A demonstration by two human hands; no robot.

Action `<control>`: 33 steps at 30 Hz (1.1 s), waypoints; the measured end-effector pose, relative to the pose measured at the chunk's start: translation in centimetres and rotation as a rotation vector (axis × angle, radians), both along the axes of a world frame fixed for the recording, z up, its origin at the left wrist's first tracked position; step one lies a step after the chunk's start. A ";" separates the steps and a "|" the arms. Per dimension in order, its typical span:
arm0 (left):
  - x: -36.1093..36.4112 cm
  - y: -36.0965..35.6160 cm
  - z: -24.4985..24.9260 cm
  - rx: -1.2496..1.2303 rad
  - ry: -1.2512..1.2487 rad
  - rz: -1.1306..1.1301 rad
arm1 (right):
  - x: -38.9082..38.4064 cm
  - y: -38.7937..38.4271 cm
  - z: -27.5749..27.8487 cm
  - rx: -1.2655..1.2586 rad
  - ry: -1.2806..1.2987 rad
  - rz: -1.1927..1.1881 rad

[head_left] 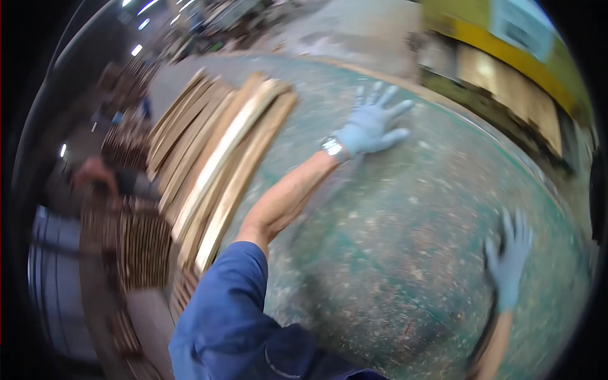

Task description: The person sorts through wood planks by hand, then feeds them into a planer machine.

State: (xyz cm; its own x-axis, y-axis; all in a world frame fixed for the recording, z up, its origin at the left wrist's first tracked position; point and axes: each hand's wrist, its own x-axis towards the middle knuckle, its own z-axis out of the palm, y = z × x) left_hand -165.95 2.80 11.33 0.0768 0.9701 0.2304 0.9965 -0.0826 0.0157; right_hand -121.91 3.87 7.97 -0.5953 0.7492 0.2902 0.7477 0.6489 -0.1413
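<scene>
My left hand (375, 124), in a pale blue glove with a metal-banded watch (333, 148) at the wrist, reaches over the far part of a worn green tabletop (392, 234). Its fingers are spread and nothing is in them. To the left of that forearm lies a row of long wooden slats (221, 152), side by side, reaching over the table's left edge. My right hand (510, 258), gloved alike, is low over the right side of the tabletop with fingers stretched out and holds nothing. Wood chips and dust speckle the surface around both hands.
Stacks of thin brown boards (144, 250) stand left of the table. A yellow and green machine (506, 57) with a pale wooden panel (513, 88) is beyond the far right edge. Part of another person (95, 177) shows blurred at the left. Blurred timber piles lie behind.
</scene>
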 end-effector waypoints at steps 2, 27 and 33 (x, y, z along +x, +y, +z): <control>-10.4 -10.4 0.8 0.106 -0.032 0.211 | 1.3 -7.8 -0.3 -0.062 0.006 -0.027; -25.7 -45.0 3.9 -0.265 -0.460 0.971 | -52.5 -40.3 2.7 -0.990 0.643 0.194; -25.3 -44.5 0.5 -0.283 -0.717 0.893 | -48.1 -37.7 1.0 -0.875 0.595 0.216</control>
State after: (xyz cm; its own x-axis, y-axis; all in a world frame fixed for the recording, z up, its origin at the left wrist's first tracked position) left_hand -191.24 -41.68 11.81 -0.7149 0.6375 -0.2874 0.4548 0.7361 0.5013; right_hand -170.00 -33.84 8.95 -0.6801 0.7331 -0.0087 0.2882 0.2564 -0.9226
